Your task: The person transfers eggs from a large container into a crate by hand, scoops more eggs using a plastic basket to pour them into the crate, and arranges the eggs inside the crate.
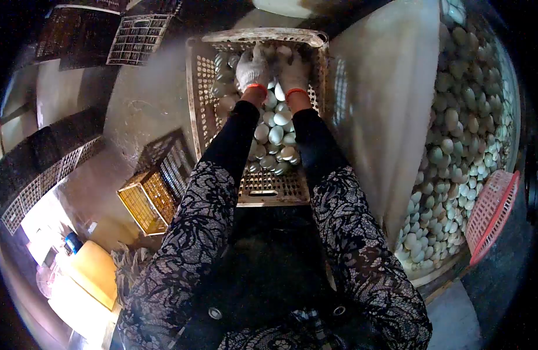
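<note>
A plastic crate with perforated walls stands in front of me, with pale eggs heaped inside. Both my hands wear whitish knitted gloves with red cuffs and reach into its far half. My left hand rests over the eggs left of the middle; its thumb shows, but the other fingers are largely hidden. Close beside it on the right, my right hand has its fingers curled around what looks like an egg. Shadow blurs the fingertips of both hands.
At the right, a large pale-walled bin holds a great mass of eggs. A pink plastic basket leans at its near corner. On the left are a yellow crate, a light crate and a yellow container.
</note>
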`<state>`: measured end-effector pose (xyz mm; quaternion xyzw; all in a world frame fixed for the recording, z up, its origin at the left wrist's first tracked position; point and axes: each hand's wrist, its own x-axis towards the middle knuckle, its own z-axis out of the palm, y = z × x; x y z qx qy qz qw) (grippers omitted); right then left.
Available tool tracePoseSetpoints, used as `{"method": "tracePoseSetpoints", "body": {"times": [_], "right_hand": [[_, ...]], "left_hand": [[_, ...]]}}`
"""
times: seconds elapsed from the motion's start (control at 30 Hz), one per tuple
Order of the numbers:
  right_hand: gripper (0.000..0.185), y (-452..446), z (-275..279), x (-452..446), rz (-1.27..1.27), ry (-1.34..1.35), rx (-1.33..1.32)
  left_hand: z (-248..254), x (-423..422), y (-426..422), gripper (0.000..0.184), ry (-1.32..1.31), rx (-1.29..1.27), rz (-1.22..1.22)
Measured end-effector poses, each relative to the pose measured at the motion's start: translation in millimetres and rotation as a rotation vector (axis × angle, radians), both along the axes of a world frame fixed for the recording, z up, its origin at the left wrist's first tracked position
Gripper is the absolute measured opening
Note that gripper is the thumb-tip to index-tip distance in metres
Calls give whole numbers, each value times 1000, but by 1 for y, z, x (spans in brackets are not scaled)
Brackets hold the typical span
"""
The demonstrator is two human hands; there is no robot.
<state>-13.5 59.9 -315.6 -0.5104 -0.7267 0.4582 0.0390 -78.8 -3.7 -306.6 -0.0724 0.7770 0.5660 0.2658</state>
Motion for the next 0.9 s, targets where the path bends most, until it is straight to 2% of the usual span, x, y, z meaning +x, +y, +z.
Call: {"method": "tracePoseSetpoints", "body": {"times": [0.07,0.1,0.13,0.17,0.2,0.27,0.33,0.4,0.47,0.5,0.57,0.6,0.67,0.7,0.73,0.77,0.8,0.83,0.9], "right_hand": [[57,-3,15,1,-2,-19,-61],[49,-5,11,3,-11,113,-11],[49,-7,-1,9,-14,119,-4],[45,-9,-18,16,45,122,103],[41,-7,-23,21,104,124,213],[35,-20,31,37,82,214,177],[33,-33,65,55,113,131,85],[33,-60,79,71,3,208,248],[31,-67,142,96,69,417,283],[29,-72,179,114,84,442,256],[27,-77,243,150,50,470,283],[27,-76,269,170,81,548,310],[26,-57,304,204,77,615,388],[27,-46,320,228,70,583,445],[28,-38,334,252,65,550,492],[30,-26,348,275,-15,464,577],[32,-10,355,311,-93,400,657],[37,6,363,338,-116,253,809],[48,44,372,397,-200,-39,1053]], "left_hand": [[10,-6,-6,49,209,-288,-65],[19,-7,-8,46,226,-352,-150],[-7,-16,-17,46,233,-345,-152],[-57,-28,-30,45,470,-355,-318],[-37,-25,-26,45,408,-389,-326],[6,-20,-29,46,338,-392,-392],[37,-11,-30,50,322,-524,-442],[21,-18,-36,55,401,-521,-458],[51,-6,-40,60,481,-535,-479],[29,-10,-59,56,689,-356,-489],[35,3,-47,47,631,157,-304],[73,19,-30,42,331,447,-130],[177,63,-10,36,563,402,-157],[207,83,3,35,626,455,-211],[229,100,13,33,689,503,-260],[247,118,25,30,652,771,-363],[263,145,38,26,645,698,-464],[272,161,49,25,609,758,-601],[295,200,66,26,712,567,-878]]}}
